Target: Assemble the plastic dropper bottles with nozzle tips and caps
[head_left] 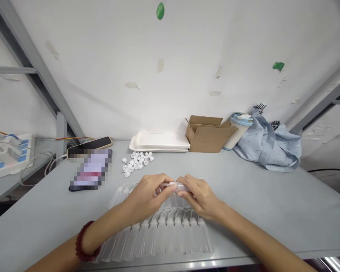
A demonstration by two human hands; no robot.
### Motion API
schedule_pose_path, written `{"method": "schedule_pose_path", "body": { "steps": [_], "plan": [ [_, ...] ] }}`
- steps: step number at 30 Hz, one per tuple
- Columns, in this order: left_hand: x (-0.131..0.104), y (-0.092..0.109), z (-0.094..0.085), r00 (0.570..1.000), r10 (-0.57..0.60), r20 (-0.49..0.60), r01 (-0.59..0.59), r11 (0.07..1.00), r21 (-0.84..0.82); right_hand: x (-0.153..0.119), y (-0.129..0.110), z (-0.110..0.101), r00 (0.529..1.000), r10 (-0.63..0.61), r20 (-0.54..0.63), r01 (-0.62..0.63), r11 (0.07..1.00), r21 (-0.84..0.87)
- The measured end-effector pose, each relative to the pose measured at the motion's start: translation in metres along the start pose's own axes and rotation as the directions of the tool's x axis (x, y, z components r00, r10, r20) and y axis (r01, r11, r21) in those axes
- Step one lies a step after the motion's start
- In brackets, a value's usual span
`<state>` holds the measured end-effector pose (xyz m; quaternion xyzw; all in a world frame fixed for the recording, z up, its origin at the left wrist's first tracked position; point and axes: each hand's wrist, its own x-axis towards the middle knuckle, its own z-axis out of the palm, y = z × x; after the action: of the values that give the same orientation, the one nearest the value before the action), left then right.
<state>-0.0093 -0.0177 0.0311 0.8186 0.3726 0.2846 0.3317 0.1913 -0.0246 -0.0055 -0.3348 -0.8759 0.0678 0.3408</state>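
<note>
Held above the grey table, a small translucent plastic bottle lies sideways between my hands. My right hand is wrapped round its body. At the neck, my left hand pinches the white cap with thumb and fingers. Below my hands, several similar clear bottles lie side by side, with white caps and thin curved strips or tubes at their tops. A second row behind is partly hidden by my hands. Farther back is a loose heap of small white caps.
Two phones lie at the left, near a power strip. Along the wall stand a stack of white sheets or boxes, an open cardboard box, a lidded cup and a light blue cloth bag.
</note>
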Motion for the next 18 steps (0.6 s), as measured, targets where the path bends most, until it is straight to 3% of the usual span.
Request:
{"method": "schedule_pose_path", "body": {
  "steps": [3, 6, 9, 12, 14, 18],
  "plan": [
    [0.003, 0.001, -0.002, 0.995, -0.077, 0.07, 0.077, 0.997, 0.006, -0.001, 0.003, 0.002, 0.998, -0.06, 0.013, 0.061, 0.994, -0.086],
    [0.002, -0.003, -0.001, 0.996, -0.056, 0.071, 0.055, 0.998, 0.011, 0.0, 0.001, 0.001, 0.999, -0.034, 0.025, 0.033, 0.999, 0.037],
    [-0.002, -0.011, 0.004, 0.989, 0.141, -0.032, -0.133, 0.976, 0.175, 0.003, -0.004, -0.005, 0.992, 0.085, 0.098, -0.105, 0.969, 0.224],
    [-0.005, -0.02, 0.009, 0.921, 0.386, -0.059, -0.341, 0.869, 0.358, 0.006, -0.008, -0.01, 0.964, 0.185, 0.192, -0.241, 0.911, 0.334],
    [-0.005, -0.021, 0.009, 0.893, 0.446, -0.057, -0.392, 0.834, 0.389, 0.006, -0.008, -0.011, 0.952, 0.219, 0.213, -0.284, 0.889, 0.36],
    [-0.004, -0.014, 0.002, 0.966, 0.255, 0.04, -0.255, 0.918, 0.305, 0.004, -0.005, -0.008, 0.969, 0.164, 0.183, -0.211, 0.935, 0.284]
  ]
}}
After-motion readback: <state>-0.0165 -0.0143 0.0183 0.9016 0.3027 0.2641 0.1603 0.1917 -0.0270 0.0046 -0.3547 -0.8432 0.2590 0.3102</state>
